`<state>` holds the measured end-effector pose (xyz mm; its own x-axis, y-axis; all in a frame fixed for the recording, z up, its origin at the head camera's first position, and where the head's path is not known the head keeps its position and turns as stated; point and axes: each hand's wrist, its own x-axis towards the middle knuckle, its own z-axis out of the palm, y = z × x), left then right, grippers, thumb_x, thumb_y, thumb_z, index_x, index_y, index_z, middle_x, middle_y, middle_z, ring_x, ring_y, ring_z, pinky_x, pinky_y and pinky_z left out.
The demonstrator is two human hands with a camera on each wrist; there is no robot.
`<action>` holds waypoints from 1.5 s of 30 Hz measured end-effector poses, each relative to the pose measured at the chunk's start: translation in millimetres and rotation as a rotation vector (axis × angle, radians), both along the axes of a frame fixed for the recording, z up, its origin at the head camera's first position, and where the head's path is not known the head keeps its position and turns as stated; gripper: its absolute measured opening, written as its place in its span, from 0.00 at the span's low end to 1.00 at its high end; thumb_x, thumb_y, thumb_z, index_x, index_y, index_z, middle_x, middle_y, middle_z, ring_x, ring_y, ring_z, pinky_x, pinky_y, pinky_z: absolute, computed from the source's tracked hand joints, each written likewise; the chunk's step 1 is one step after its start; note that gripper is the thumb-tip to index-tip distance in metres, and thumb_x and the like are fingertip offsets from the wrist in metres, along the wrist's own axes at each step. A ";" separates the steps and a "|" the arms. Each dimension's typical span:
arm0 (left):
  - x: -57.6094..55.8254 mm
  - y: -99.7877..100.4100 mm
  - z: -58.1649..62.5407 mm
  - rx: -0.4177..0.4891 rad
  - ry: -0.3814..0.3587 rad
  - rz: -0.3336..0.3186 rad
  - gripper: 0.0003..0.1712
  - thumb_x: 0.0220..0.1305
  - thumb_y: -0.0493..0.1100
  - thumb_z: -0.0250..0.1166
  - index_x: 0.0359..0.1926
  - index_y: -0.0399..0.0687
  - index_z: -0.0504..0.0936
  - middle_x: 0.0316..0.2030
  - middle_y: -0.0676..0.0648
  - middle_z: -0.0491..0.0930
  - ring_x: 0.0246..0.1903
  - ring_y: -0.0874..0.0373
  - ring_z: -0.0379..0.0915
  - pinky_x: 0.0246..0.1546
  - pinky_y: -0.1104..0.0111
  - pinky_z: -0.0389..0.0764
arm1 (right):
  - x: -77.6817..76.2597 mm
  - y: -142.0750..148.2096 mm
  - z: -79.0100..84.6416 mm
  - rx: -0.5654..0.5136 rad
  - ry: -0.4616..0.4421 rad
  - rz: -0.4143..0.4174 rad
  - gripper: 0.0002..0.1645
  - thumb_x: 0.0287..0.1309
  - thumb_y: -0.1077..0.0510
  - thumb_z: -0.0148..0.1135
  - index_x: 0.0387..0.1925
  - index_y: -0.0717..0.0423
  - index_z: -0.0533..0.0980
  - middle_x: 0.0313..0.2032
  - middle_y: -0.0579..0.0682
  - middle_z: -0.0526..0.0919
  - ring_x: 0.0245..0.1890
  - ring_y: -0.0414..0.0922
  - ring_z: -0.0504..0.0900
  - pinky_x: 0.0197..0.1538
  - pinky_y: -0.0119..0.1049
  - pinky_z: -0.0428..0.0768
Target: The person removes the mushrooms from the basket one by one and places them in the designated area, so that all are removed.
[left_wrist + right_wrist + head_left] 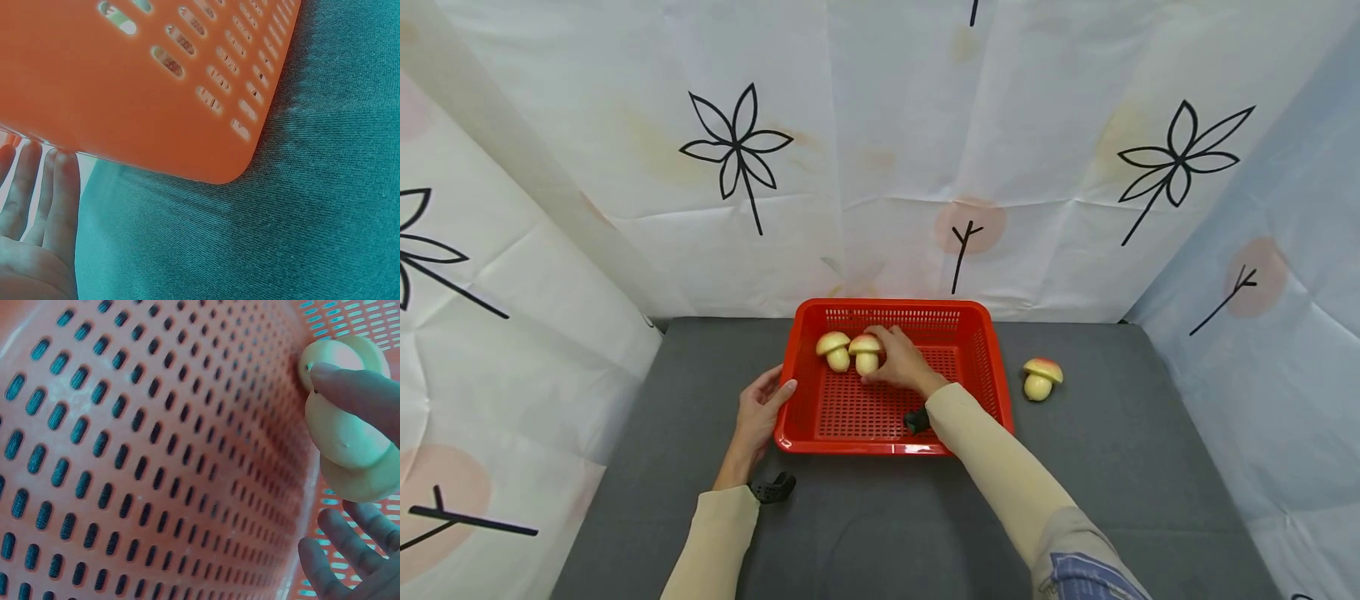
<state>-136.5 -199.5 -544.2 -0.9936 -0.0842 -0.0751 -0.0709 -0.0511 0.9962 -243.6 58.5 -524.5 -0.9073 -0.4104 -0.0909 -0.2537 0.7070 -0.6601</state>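
Observation:
A red plastic basket (pixel 880 444) with slotted walls stands on the grey tabletop. My left hand (pixel 758 415) holds its left rim, thumb over the edge and fingers on the outer side; in the left wrist view those fingertips (pixel 65 164) meet the rim. Inside the basket, my right hand (pixel 901 362) grips a toy mushroom (pixel 867 353) with a pale stem and a yellow-red cap. Thumb and fingers lie on opposite sides of this mushroom (pixel 347 431) in the right wrist view. A second, similar mushroom (pixel 834 350) sits just left of it in the basket.
A third mushroom (pixel 1042 379) stands on the grey tabletop (pixel 1120 467), right of the basket. White cloth walls (pixel 880 150) with leaf drawings rise behind and on both sides. The basket's raised walls surround the right hand.

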 end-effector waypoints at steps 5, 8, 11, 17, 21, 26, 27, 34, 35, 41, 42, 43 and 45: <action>0.0 0.4 1.2 0.011 -0.005 -0.005 0.30 0.72 0.41 0.65 0.70 0.39 0.70 0.64 0.34 0.74 0.57 0.41 0.76 0.51 0.64 0.83 | 4.4 4.3 8.8 -0.063 0.012 0.018 0.52 0.44 0.50 0.84 0.69 0.53 0.68 0.56 0.57 0.72 0.53 0.53 0.75 0.55 0.50 0.80; 0.1 0.5 1.5 0.015 -0.005 -0.008 0.30 0.72 0.41 0.65 0.70 0.38 0.70 0.64 0.34 0.74 0.57 0.42 0.76 0.52 0.62 0.82 | 7.6 8.3 16.8 -0.074 0.008 0.027 0.52 0.45 0.50 0.84 0.70 0.54 0.68 0.59 0.57 0.71 0.57 0.53 0.74 0.58 0.51 0.78; 0.0 0.8 1.4 0.012 -0.003 -0.011 0.30 0.72 0.41 0.65 0.71 0.38 0.69 0.64 0.33 0.73 0.58 0.42 0.76 0.53 0.60 0.82 | 10.3 14.4 25.3 -0.093 0.003 0.028 0.52 0.46 0.50 0.84 0.70 0.54 0.67 0.62 0.56 0.71 0.60 0.54 0.72 0.61 0.53 0.77; -0.4 0.4 0.5 0.010 0.000 0.003 0.31 0.71 0.41 0.66 0.70 0.37 0.70 0.63 0.32 0.73 0.55 0.46 0.78 0.49 0.64 0.84 | 14.6 29.2 40.5 -0.129 0.016 0.028 0.53 0.47 0.47 0.83 0.72 0.53 0.66 0.65 0.55 0.71 0.65 0.55 0.69 0.64 0.56 0.74; -0.1 -0.6 -0.1 0.008 -0.001 0.001 0.31 0.71 0.42 0.66 0.70 0.38 0.69 0.63 0.33 0.73 0.55 0.47 0.78 0.49 0.66 0.84 | 20.2 38.9 50.8 -0.152 0.038 0.027 0.53 0.48 0.46 0.82 0.73 0.51 0.65 0.66 0.55 0.70 0.68 0.56 0.66 0.65 0.59 0.72; -0.4 -0.5 0.4 0.004 -0.002 -0.003 0.31 0.71 0.42 0.66 0.71 0.38 0.69 0.64 0.33 0.73 0.56 0.46 0.78 0.49 0.66 0.84 | 29.0 50.0 60.3 -0.207 0.071 0.025 0.53 0.48 0.49 0.82 0.72 0.53 0.66 0.62 0.53 0.72 0.61 0.53 0.72 0.61 0.58 0.75; -0.6 -0.3 0.6 0.009 -0.002 -0.003 0.31 0.71 0.41 0.66 0.71 0.37 0.69 0.64 0.33 0.73 0.56 0.46 0.78 0.49 0.66 0.84 | 30.5 52.2 62.0 -0.224 0.079 0.028 0.53 0.47 0.50 0.83 0.72 0.54 0.66 0.61 0.54 0.72 0.58 0.52 0.73 0.60 0.57 0.76; -1.6 0.1 1.8 0.051 0.002 0.001 0.29 0.71 0.38 0.65 0.70 0.35 0.70 0.63 0.32 0.72 0.55 0.50 0.77 0.50 0.69 0.83 | 41.5 68.1 72.8 -0.296 0.128 0.039 0.54 0.44 0.53 0.85 0.71 0.55 0.67 0.57 0.54 0.73 0.54 0.51 0.75 0.58 0.54 0.79; -1.4 0.0 2.1 0.053 0.002 -0.001 0.29 0.71 0.38 0.65 0.70 0.35 0.70 0.63 0.32 0.72 0.55 0.49 0.77 0.50 0.69 0.83 | 42.9 70.3 74.0 -0.299 0.134 0.039 0.53 0.44 0.53 0.85 0.71 0.55 0.67 0.57 0.54 0.73 0.55 0.51 0.75 0.58 0.55 0.79; -0.4 -0.4 3.1 0.052 0.000 -0.007 0.29 0.72 0.38 0.64 0.70 0.35 0.69 0.64 0.32 0.72 0.57 0.46 0.76 0.52 0.67 0.83 | 50.1 82.8 77.7 -0.277 0.181 0.042 0.53 0.44 0.53 0.85 0.71 0.54 0.67 0.58 0.54 0.73 0.55 0.51 0.74 0.57 0.55 0.78; -0.3 -0.3 3.4 0.050 -0.001 -0.007 0.29 0.72 0.38 0.64 0.70 0.35 0.69 0.64 0.32 0.72 0.57 0.46 0.76 0.52 0.66 0.83 | 50.9 85.4 77.4 -0.270 0.190 0.042 0.53 0.44 0.53 0.85 0.71 0.53 0.67 0.58 0.54 0.73 0.55 0.51 0.74 0.57 0.54 0.78; -0.3 -0.2 3.7 0.051 -0.001 -0.006 0.29 0.72 0.38 0.64 0.70 0.36 0.69 0.63 0.32 0.72 0.57 0.46 0.76 0.52 0.66 0.83 | 52.0 87.9 77.1 -0.266 0.191 0.039 0.53 0.44 0.53 0.85 0.71 0.53 0.67 0.58 0.54 0.73 0.54 0.50 0.74 0.56 0.53 0.78; -0.5 -0.3 4.0 0.048 -0.002 -0.005 0.29 0.72 0.39 0.64 0.70 0.36 0.70 0.63 0.32 0.72 0.57 0.45 0.76 0.53 0.64 0.82 | 54.2 93.3 76.3 -0.266 0.188 0.032 0.53 0.45 0.53 0.84 0.72 0.52 0.67 0.58 0.53 0.73 0.55 0.50 0.74 0.56 0.53 0.78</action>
<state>-136.9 -199.8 -540.2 -0.9939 -0.0755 -0.0810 -0.0734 -0.0988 0.9924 -189.4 151.8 -448.2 -0.8843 -0.4260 0.1911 -0.4079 0.5059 -0.7600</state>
